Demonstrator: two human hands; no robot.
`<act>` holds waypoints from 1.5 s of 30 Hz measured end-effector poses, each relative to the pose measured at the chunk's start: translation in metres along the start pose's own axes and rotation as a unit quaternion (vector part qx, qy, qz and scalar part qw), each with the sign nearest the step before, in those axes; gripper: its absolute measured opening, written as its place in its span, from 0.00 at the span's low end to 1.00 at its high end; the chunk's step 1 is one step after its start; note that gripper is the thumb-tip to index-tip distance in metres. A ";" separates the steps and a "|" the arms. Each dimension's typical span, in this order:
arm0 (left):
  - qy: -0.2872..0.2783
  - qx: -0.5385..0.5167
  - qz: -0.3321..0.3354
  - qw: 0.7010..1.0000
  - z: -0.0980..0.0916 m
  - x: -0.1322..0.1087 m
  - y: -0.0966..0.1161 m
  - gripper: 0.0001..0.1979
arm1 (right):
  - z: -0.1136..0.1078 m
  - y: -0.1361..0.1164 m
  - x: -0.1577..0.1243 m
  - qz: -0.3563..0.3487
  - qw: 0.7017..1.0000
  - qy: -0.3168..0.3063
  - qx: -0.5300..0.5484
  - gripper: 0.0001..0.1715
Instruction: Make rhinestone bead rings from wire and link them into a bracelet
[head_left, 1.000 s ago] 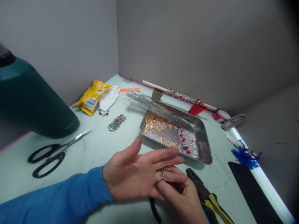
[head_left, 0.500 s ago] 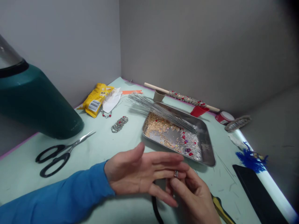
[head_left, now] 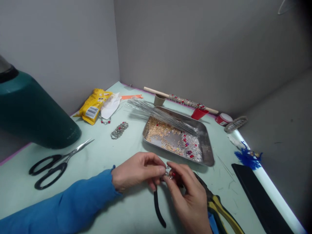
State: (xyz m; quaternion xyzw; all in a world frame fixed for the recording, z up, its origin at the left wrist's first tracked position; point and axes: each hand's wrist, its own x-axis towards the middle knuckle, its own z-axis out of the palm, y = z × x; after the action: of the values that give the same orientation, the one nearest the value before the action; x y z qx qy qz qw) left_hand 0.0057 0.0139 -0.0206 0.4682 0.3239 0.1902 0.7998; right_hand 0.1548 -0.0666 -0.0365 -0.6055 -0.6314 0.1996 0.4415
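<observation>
Pinching a small silvery beaded ring (head_left: 168, 175) between both hands, just above the surface (head_left: 131, 214), near side of the tray. Fingers of my left hand (head_left: 135, 170) are clamped on its left side; fingers of my right hand (head_left: 192, 196) close in on its right, index above, thumb below. A red bead shows at that end; rest mostly covered, can't tell if the loop is closed.

Change: half a second ago it was around a finger of my open left hand; now it's off, that hand has curled in, and the piece is free for both hands to work.

Just below, a curved black handle (head_left: 158, 208), upper end hidden, can't tell if touched. Pliers (head_left: 216, 208) lie partly under my right hand.

Containers: metal tray (head_left: 210, 155) has gold beads (head_left: 156, 128) at left, clear beads (head_left: 196, 146) at right with red and purple ones mixed in; wire bundle (head_left: 158, 113) lies across it, ends past the rim. Behind, taupe cup (head_left: 159, 100) and red cup (head_left: 200, 113), contents not visible. Red-and-white tub (head_left: 223, 119) farther right, contents not visible. Yellow packet (head_left: 91, 104) off left, insides hidden.
</observation>
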 end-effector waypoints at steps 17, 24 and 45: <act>0.054 0.068 0.035 0.996 0.000 0.003 -0.004 0.13 | 0.008 -0.005 0.008 0.171 0.972 -0.031 0.158 0.09; 0.069 0.075 0.045 0.994 -0.003 0.003 -0.002 0.12 | 0.010 0.000 0.006 0.158 0.977 -0.034 0.142 0.10; 0.078 0.149 0.068 0.983 0.002 0.002 -0.005 0.07 | 0.005 0.001 0.002 0.035 0.996 -0.015 0.077 0.04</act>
State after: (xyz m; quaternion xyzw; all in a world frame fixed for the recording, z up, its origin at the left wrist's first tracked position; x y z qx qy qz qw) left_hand 0.0089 0.0113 -0.0243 0.5871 0.3772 0.2295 0.6785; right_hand 0.1515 -0.0632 -0.0392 -0.5883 -0.5991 0.2724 0.4699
